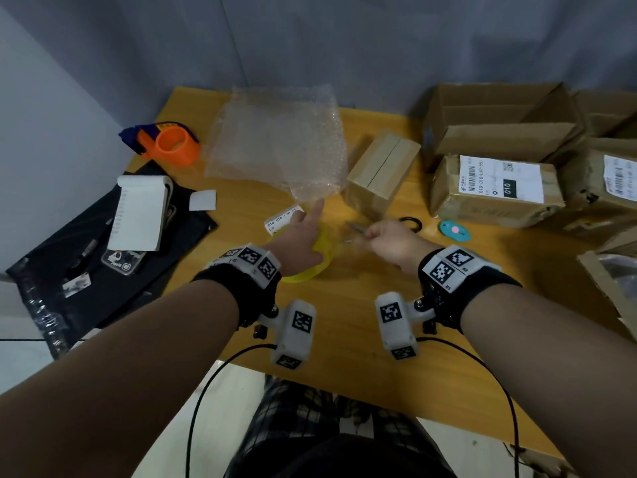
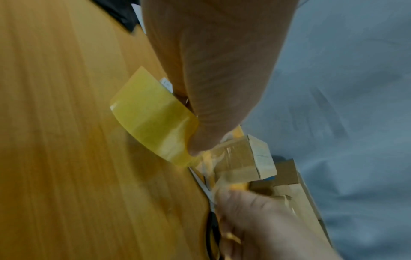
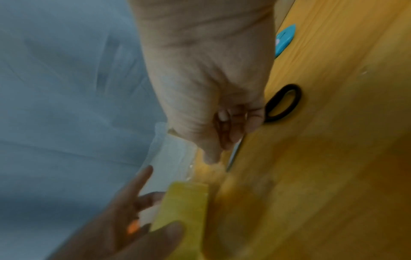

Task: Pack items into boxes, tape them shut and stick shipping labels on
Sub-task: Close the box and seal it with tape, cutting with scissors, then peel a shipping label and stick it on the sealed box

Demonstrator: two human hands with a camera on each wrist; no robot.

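**Tape roll and scissors in hand**

The left hand [image 1: 298, 238] grips the yellow tape roll [image 2: 153, 116], index finger stretched forward. The right hand [image 1: 393, 241] is curled round the scissors [image 3: 282, 103], low over the desk [image 1: 379, 339]. Just beyond sits a small taped box [image 1: 381, 174], beside bubble wrap [image 1: 279, 139].

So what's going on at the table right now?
A person is mid-taping. The left hand holds the yellow tape roll against the wooden table, forefinger stretched out. The right hand grips scissors beside the roll; whether a strip is being cut is too blurred to tell. The small cardboard box sits closed just behind the hands, without a label on the faces that show. Bubble wrap lies behind the roll.
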